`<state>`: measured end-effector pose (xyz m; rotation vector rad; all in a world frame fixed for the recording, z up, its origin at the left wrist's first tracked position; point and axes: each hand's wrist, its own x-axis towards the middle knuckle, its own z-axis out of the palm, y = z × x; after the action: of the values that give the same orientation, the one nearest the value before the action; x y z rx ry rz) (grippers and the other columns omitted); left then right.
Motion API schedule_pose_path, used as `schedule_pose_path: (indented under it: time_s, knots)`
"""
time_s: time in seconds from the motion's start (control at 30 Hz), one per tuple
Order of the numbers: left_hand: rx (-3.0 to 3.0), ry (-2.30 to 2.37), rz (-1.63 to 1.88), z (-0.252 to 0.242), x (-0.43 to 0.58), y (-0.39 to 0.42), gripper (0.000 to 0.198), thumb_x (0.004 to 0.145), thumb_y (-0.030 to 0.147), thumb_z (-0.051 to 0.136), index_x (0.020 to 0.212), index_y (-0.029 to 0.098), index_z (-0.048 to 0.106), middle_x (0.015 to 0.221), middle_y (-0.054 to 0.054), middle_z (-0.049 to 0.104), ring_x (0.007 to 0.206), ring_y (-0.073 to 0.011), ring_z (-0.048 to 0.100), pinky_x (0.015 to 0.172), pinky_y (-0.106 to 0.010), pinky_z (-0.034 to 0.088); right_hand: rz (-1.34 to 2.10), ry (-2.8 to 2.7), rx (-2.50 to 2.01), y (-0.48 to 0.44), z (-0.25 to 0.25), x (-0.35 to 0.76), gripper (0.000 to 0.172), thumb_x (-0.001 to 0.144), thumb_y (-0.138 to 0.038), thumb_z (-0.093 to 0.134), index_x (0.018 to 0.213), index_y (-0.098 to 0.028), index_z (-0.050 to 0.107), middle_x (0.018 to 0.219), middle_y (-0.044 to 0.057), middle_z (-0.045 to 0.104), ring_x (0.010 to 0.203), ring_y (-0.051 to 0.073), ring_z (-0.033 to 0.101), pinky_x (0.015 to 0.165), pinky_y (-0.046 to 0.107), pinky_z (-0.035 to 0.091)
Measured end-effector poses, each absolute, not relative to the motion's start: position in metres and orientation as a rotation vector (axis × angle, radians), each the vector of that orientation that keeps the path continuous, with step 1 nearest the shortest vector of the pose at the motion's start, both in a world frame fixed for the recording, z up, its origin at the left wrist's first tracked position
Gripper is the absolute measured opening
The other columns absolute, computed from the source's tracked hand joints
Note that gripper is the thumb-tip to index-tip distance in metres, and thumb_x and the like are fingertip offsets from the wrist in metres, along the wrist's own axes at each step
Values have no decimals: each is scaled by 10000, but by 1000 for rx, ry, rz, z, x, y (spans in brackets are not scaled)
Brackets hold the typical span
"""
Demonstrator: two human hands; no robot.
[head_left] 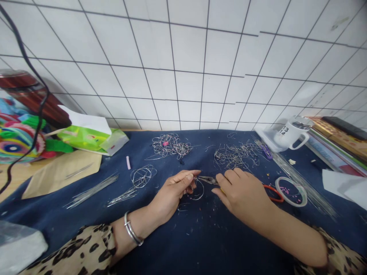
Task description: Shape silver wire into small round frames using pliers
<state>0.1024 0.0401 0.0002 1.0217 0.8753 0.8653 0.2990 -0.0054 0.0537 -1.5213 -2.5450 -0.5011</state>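
Dark blue cloth (215, 240): tangled silver wire clumps (237, 154) beyond the hands; right forearm (283, 229) partly hides red-orange loop handle (282, 197). Right hand (241, 189) closed around slim metal pliers (210, 180), tips near left fingertips. Left hand (174, 189) pinches round silver wire loop (203, 188), between the hands.

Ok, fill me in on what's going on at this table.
A person is working on thin wire over a dark blue cloth. The left hand pinches a wire loop, while the right hand holds pliers with their tips close to the left fingertips; whether they grip the wire is too small to tell. Tangled wire heaps lie beyond the hands, and straight wires lie off to the left.
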Motion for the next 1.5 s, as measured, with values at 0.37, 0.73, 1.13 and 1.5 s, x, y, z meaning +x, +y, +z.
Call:
schedule_pose_path:
  time_s: [0.37,0.73,1.13,1.5]
  knots:
    - [1020,862,855,3,102,37,303,845,351,522,1084,201,631,784,-21,529,702,-122,458,637,-250,340,-383,-2540,-1564,-7,54,298,258,860,-375,451,985,-177,558,802,54,534,765,203,449,642,322,294]
    - [1178,907,914,5,107,34,269,847,339,529,1060,233,655,1010,-35,544,849,-140,484,762,-266,379,-383,-2543,-1586,-8,53,295,216,856,-355,466,926,-172,556,790,56,534,761,200,452,629,315,272]
    - [1255,945,910,1,102,41,227,831,315,556,985,188,662,902,-49,661,856,-162,553,781,-268,403,-374,-2601,-1589,-8,54,299,183,861,-354,462,861,-194,553,746,31,538,702,190,456,584,301,244]
    - [1207,908,947,-4,100,47,108,792,257,610,819,156,637,784,-20,630,730,-117,529,706,-239,415,-359,-2593,-1597,-8,57,301,175,855,-351,467,849,-197,549,752,34,533,708,193,444,594,309,233]
